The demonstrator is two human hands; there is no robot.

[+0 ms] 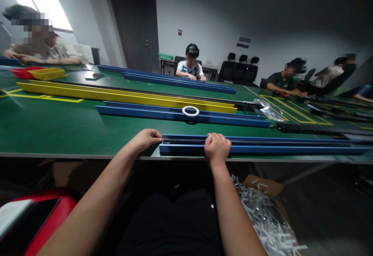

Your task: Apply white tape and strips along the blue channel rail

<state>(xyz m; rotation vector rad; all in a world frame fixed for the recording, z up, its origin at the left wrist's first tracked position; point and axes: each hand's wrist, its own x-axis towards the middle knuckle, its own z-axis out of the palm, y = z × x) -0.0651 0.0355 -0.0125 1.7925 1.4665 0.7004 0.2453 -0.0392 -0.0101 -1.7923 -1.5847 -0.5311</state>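
Observation:
A long blue channel [276, 149] lies along the table's near edge, with a dark strip [253, 143] running down its groove. My right hand [218, 147] is closed in a fist over the channel, a little in from its left end. At that left end, my left hand [147, 139] pinches thumb and fingertips together beside the opening. Whatever those fingertips hold is too small to make out; a small shiny bit shows just inside the channel there. Farther back, a white ring-shaped roll of tape [190, 111] rests on another blue channel [140, 112].
Behind are a long yellow channel [125, 95] and more blue channels [180, 83]. Clear plastic [269, 111] lies right of them on the green table [67, 127]. Red and yellow trays [48, 74] stand far left. Below right, a carton holds white strips [268, 217]. Several people sit around.

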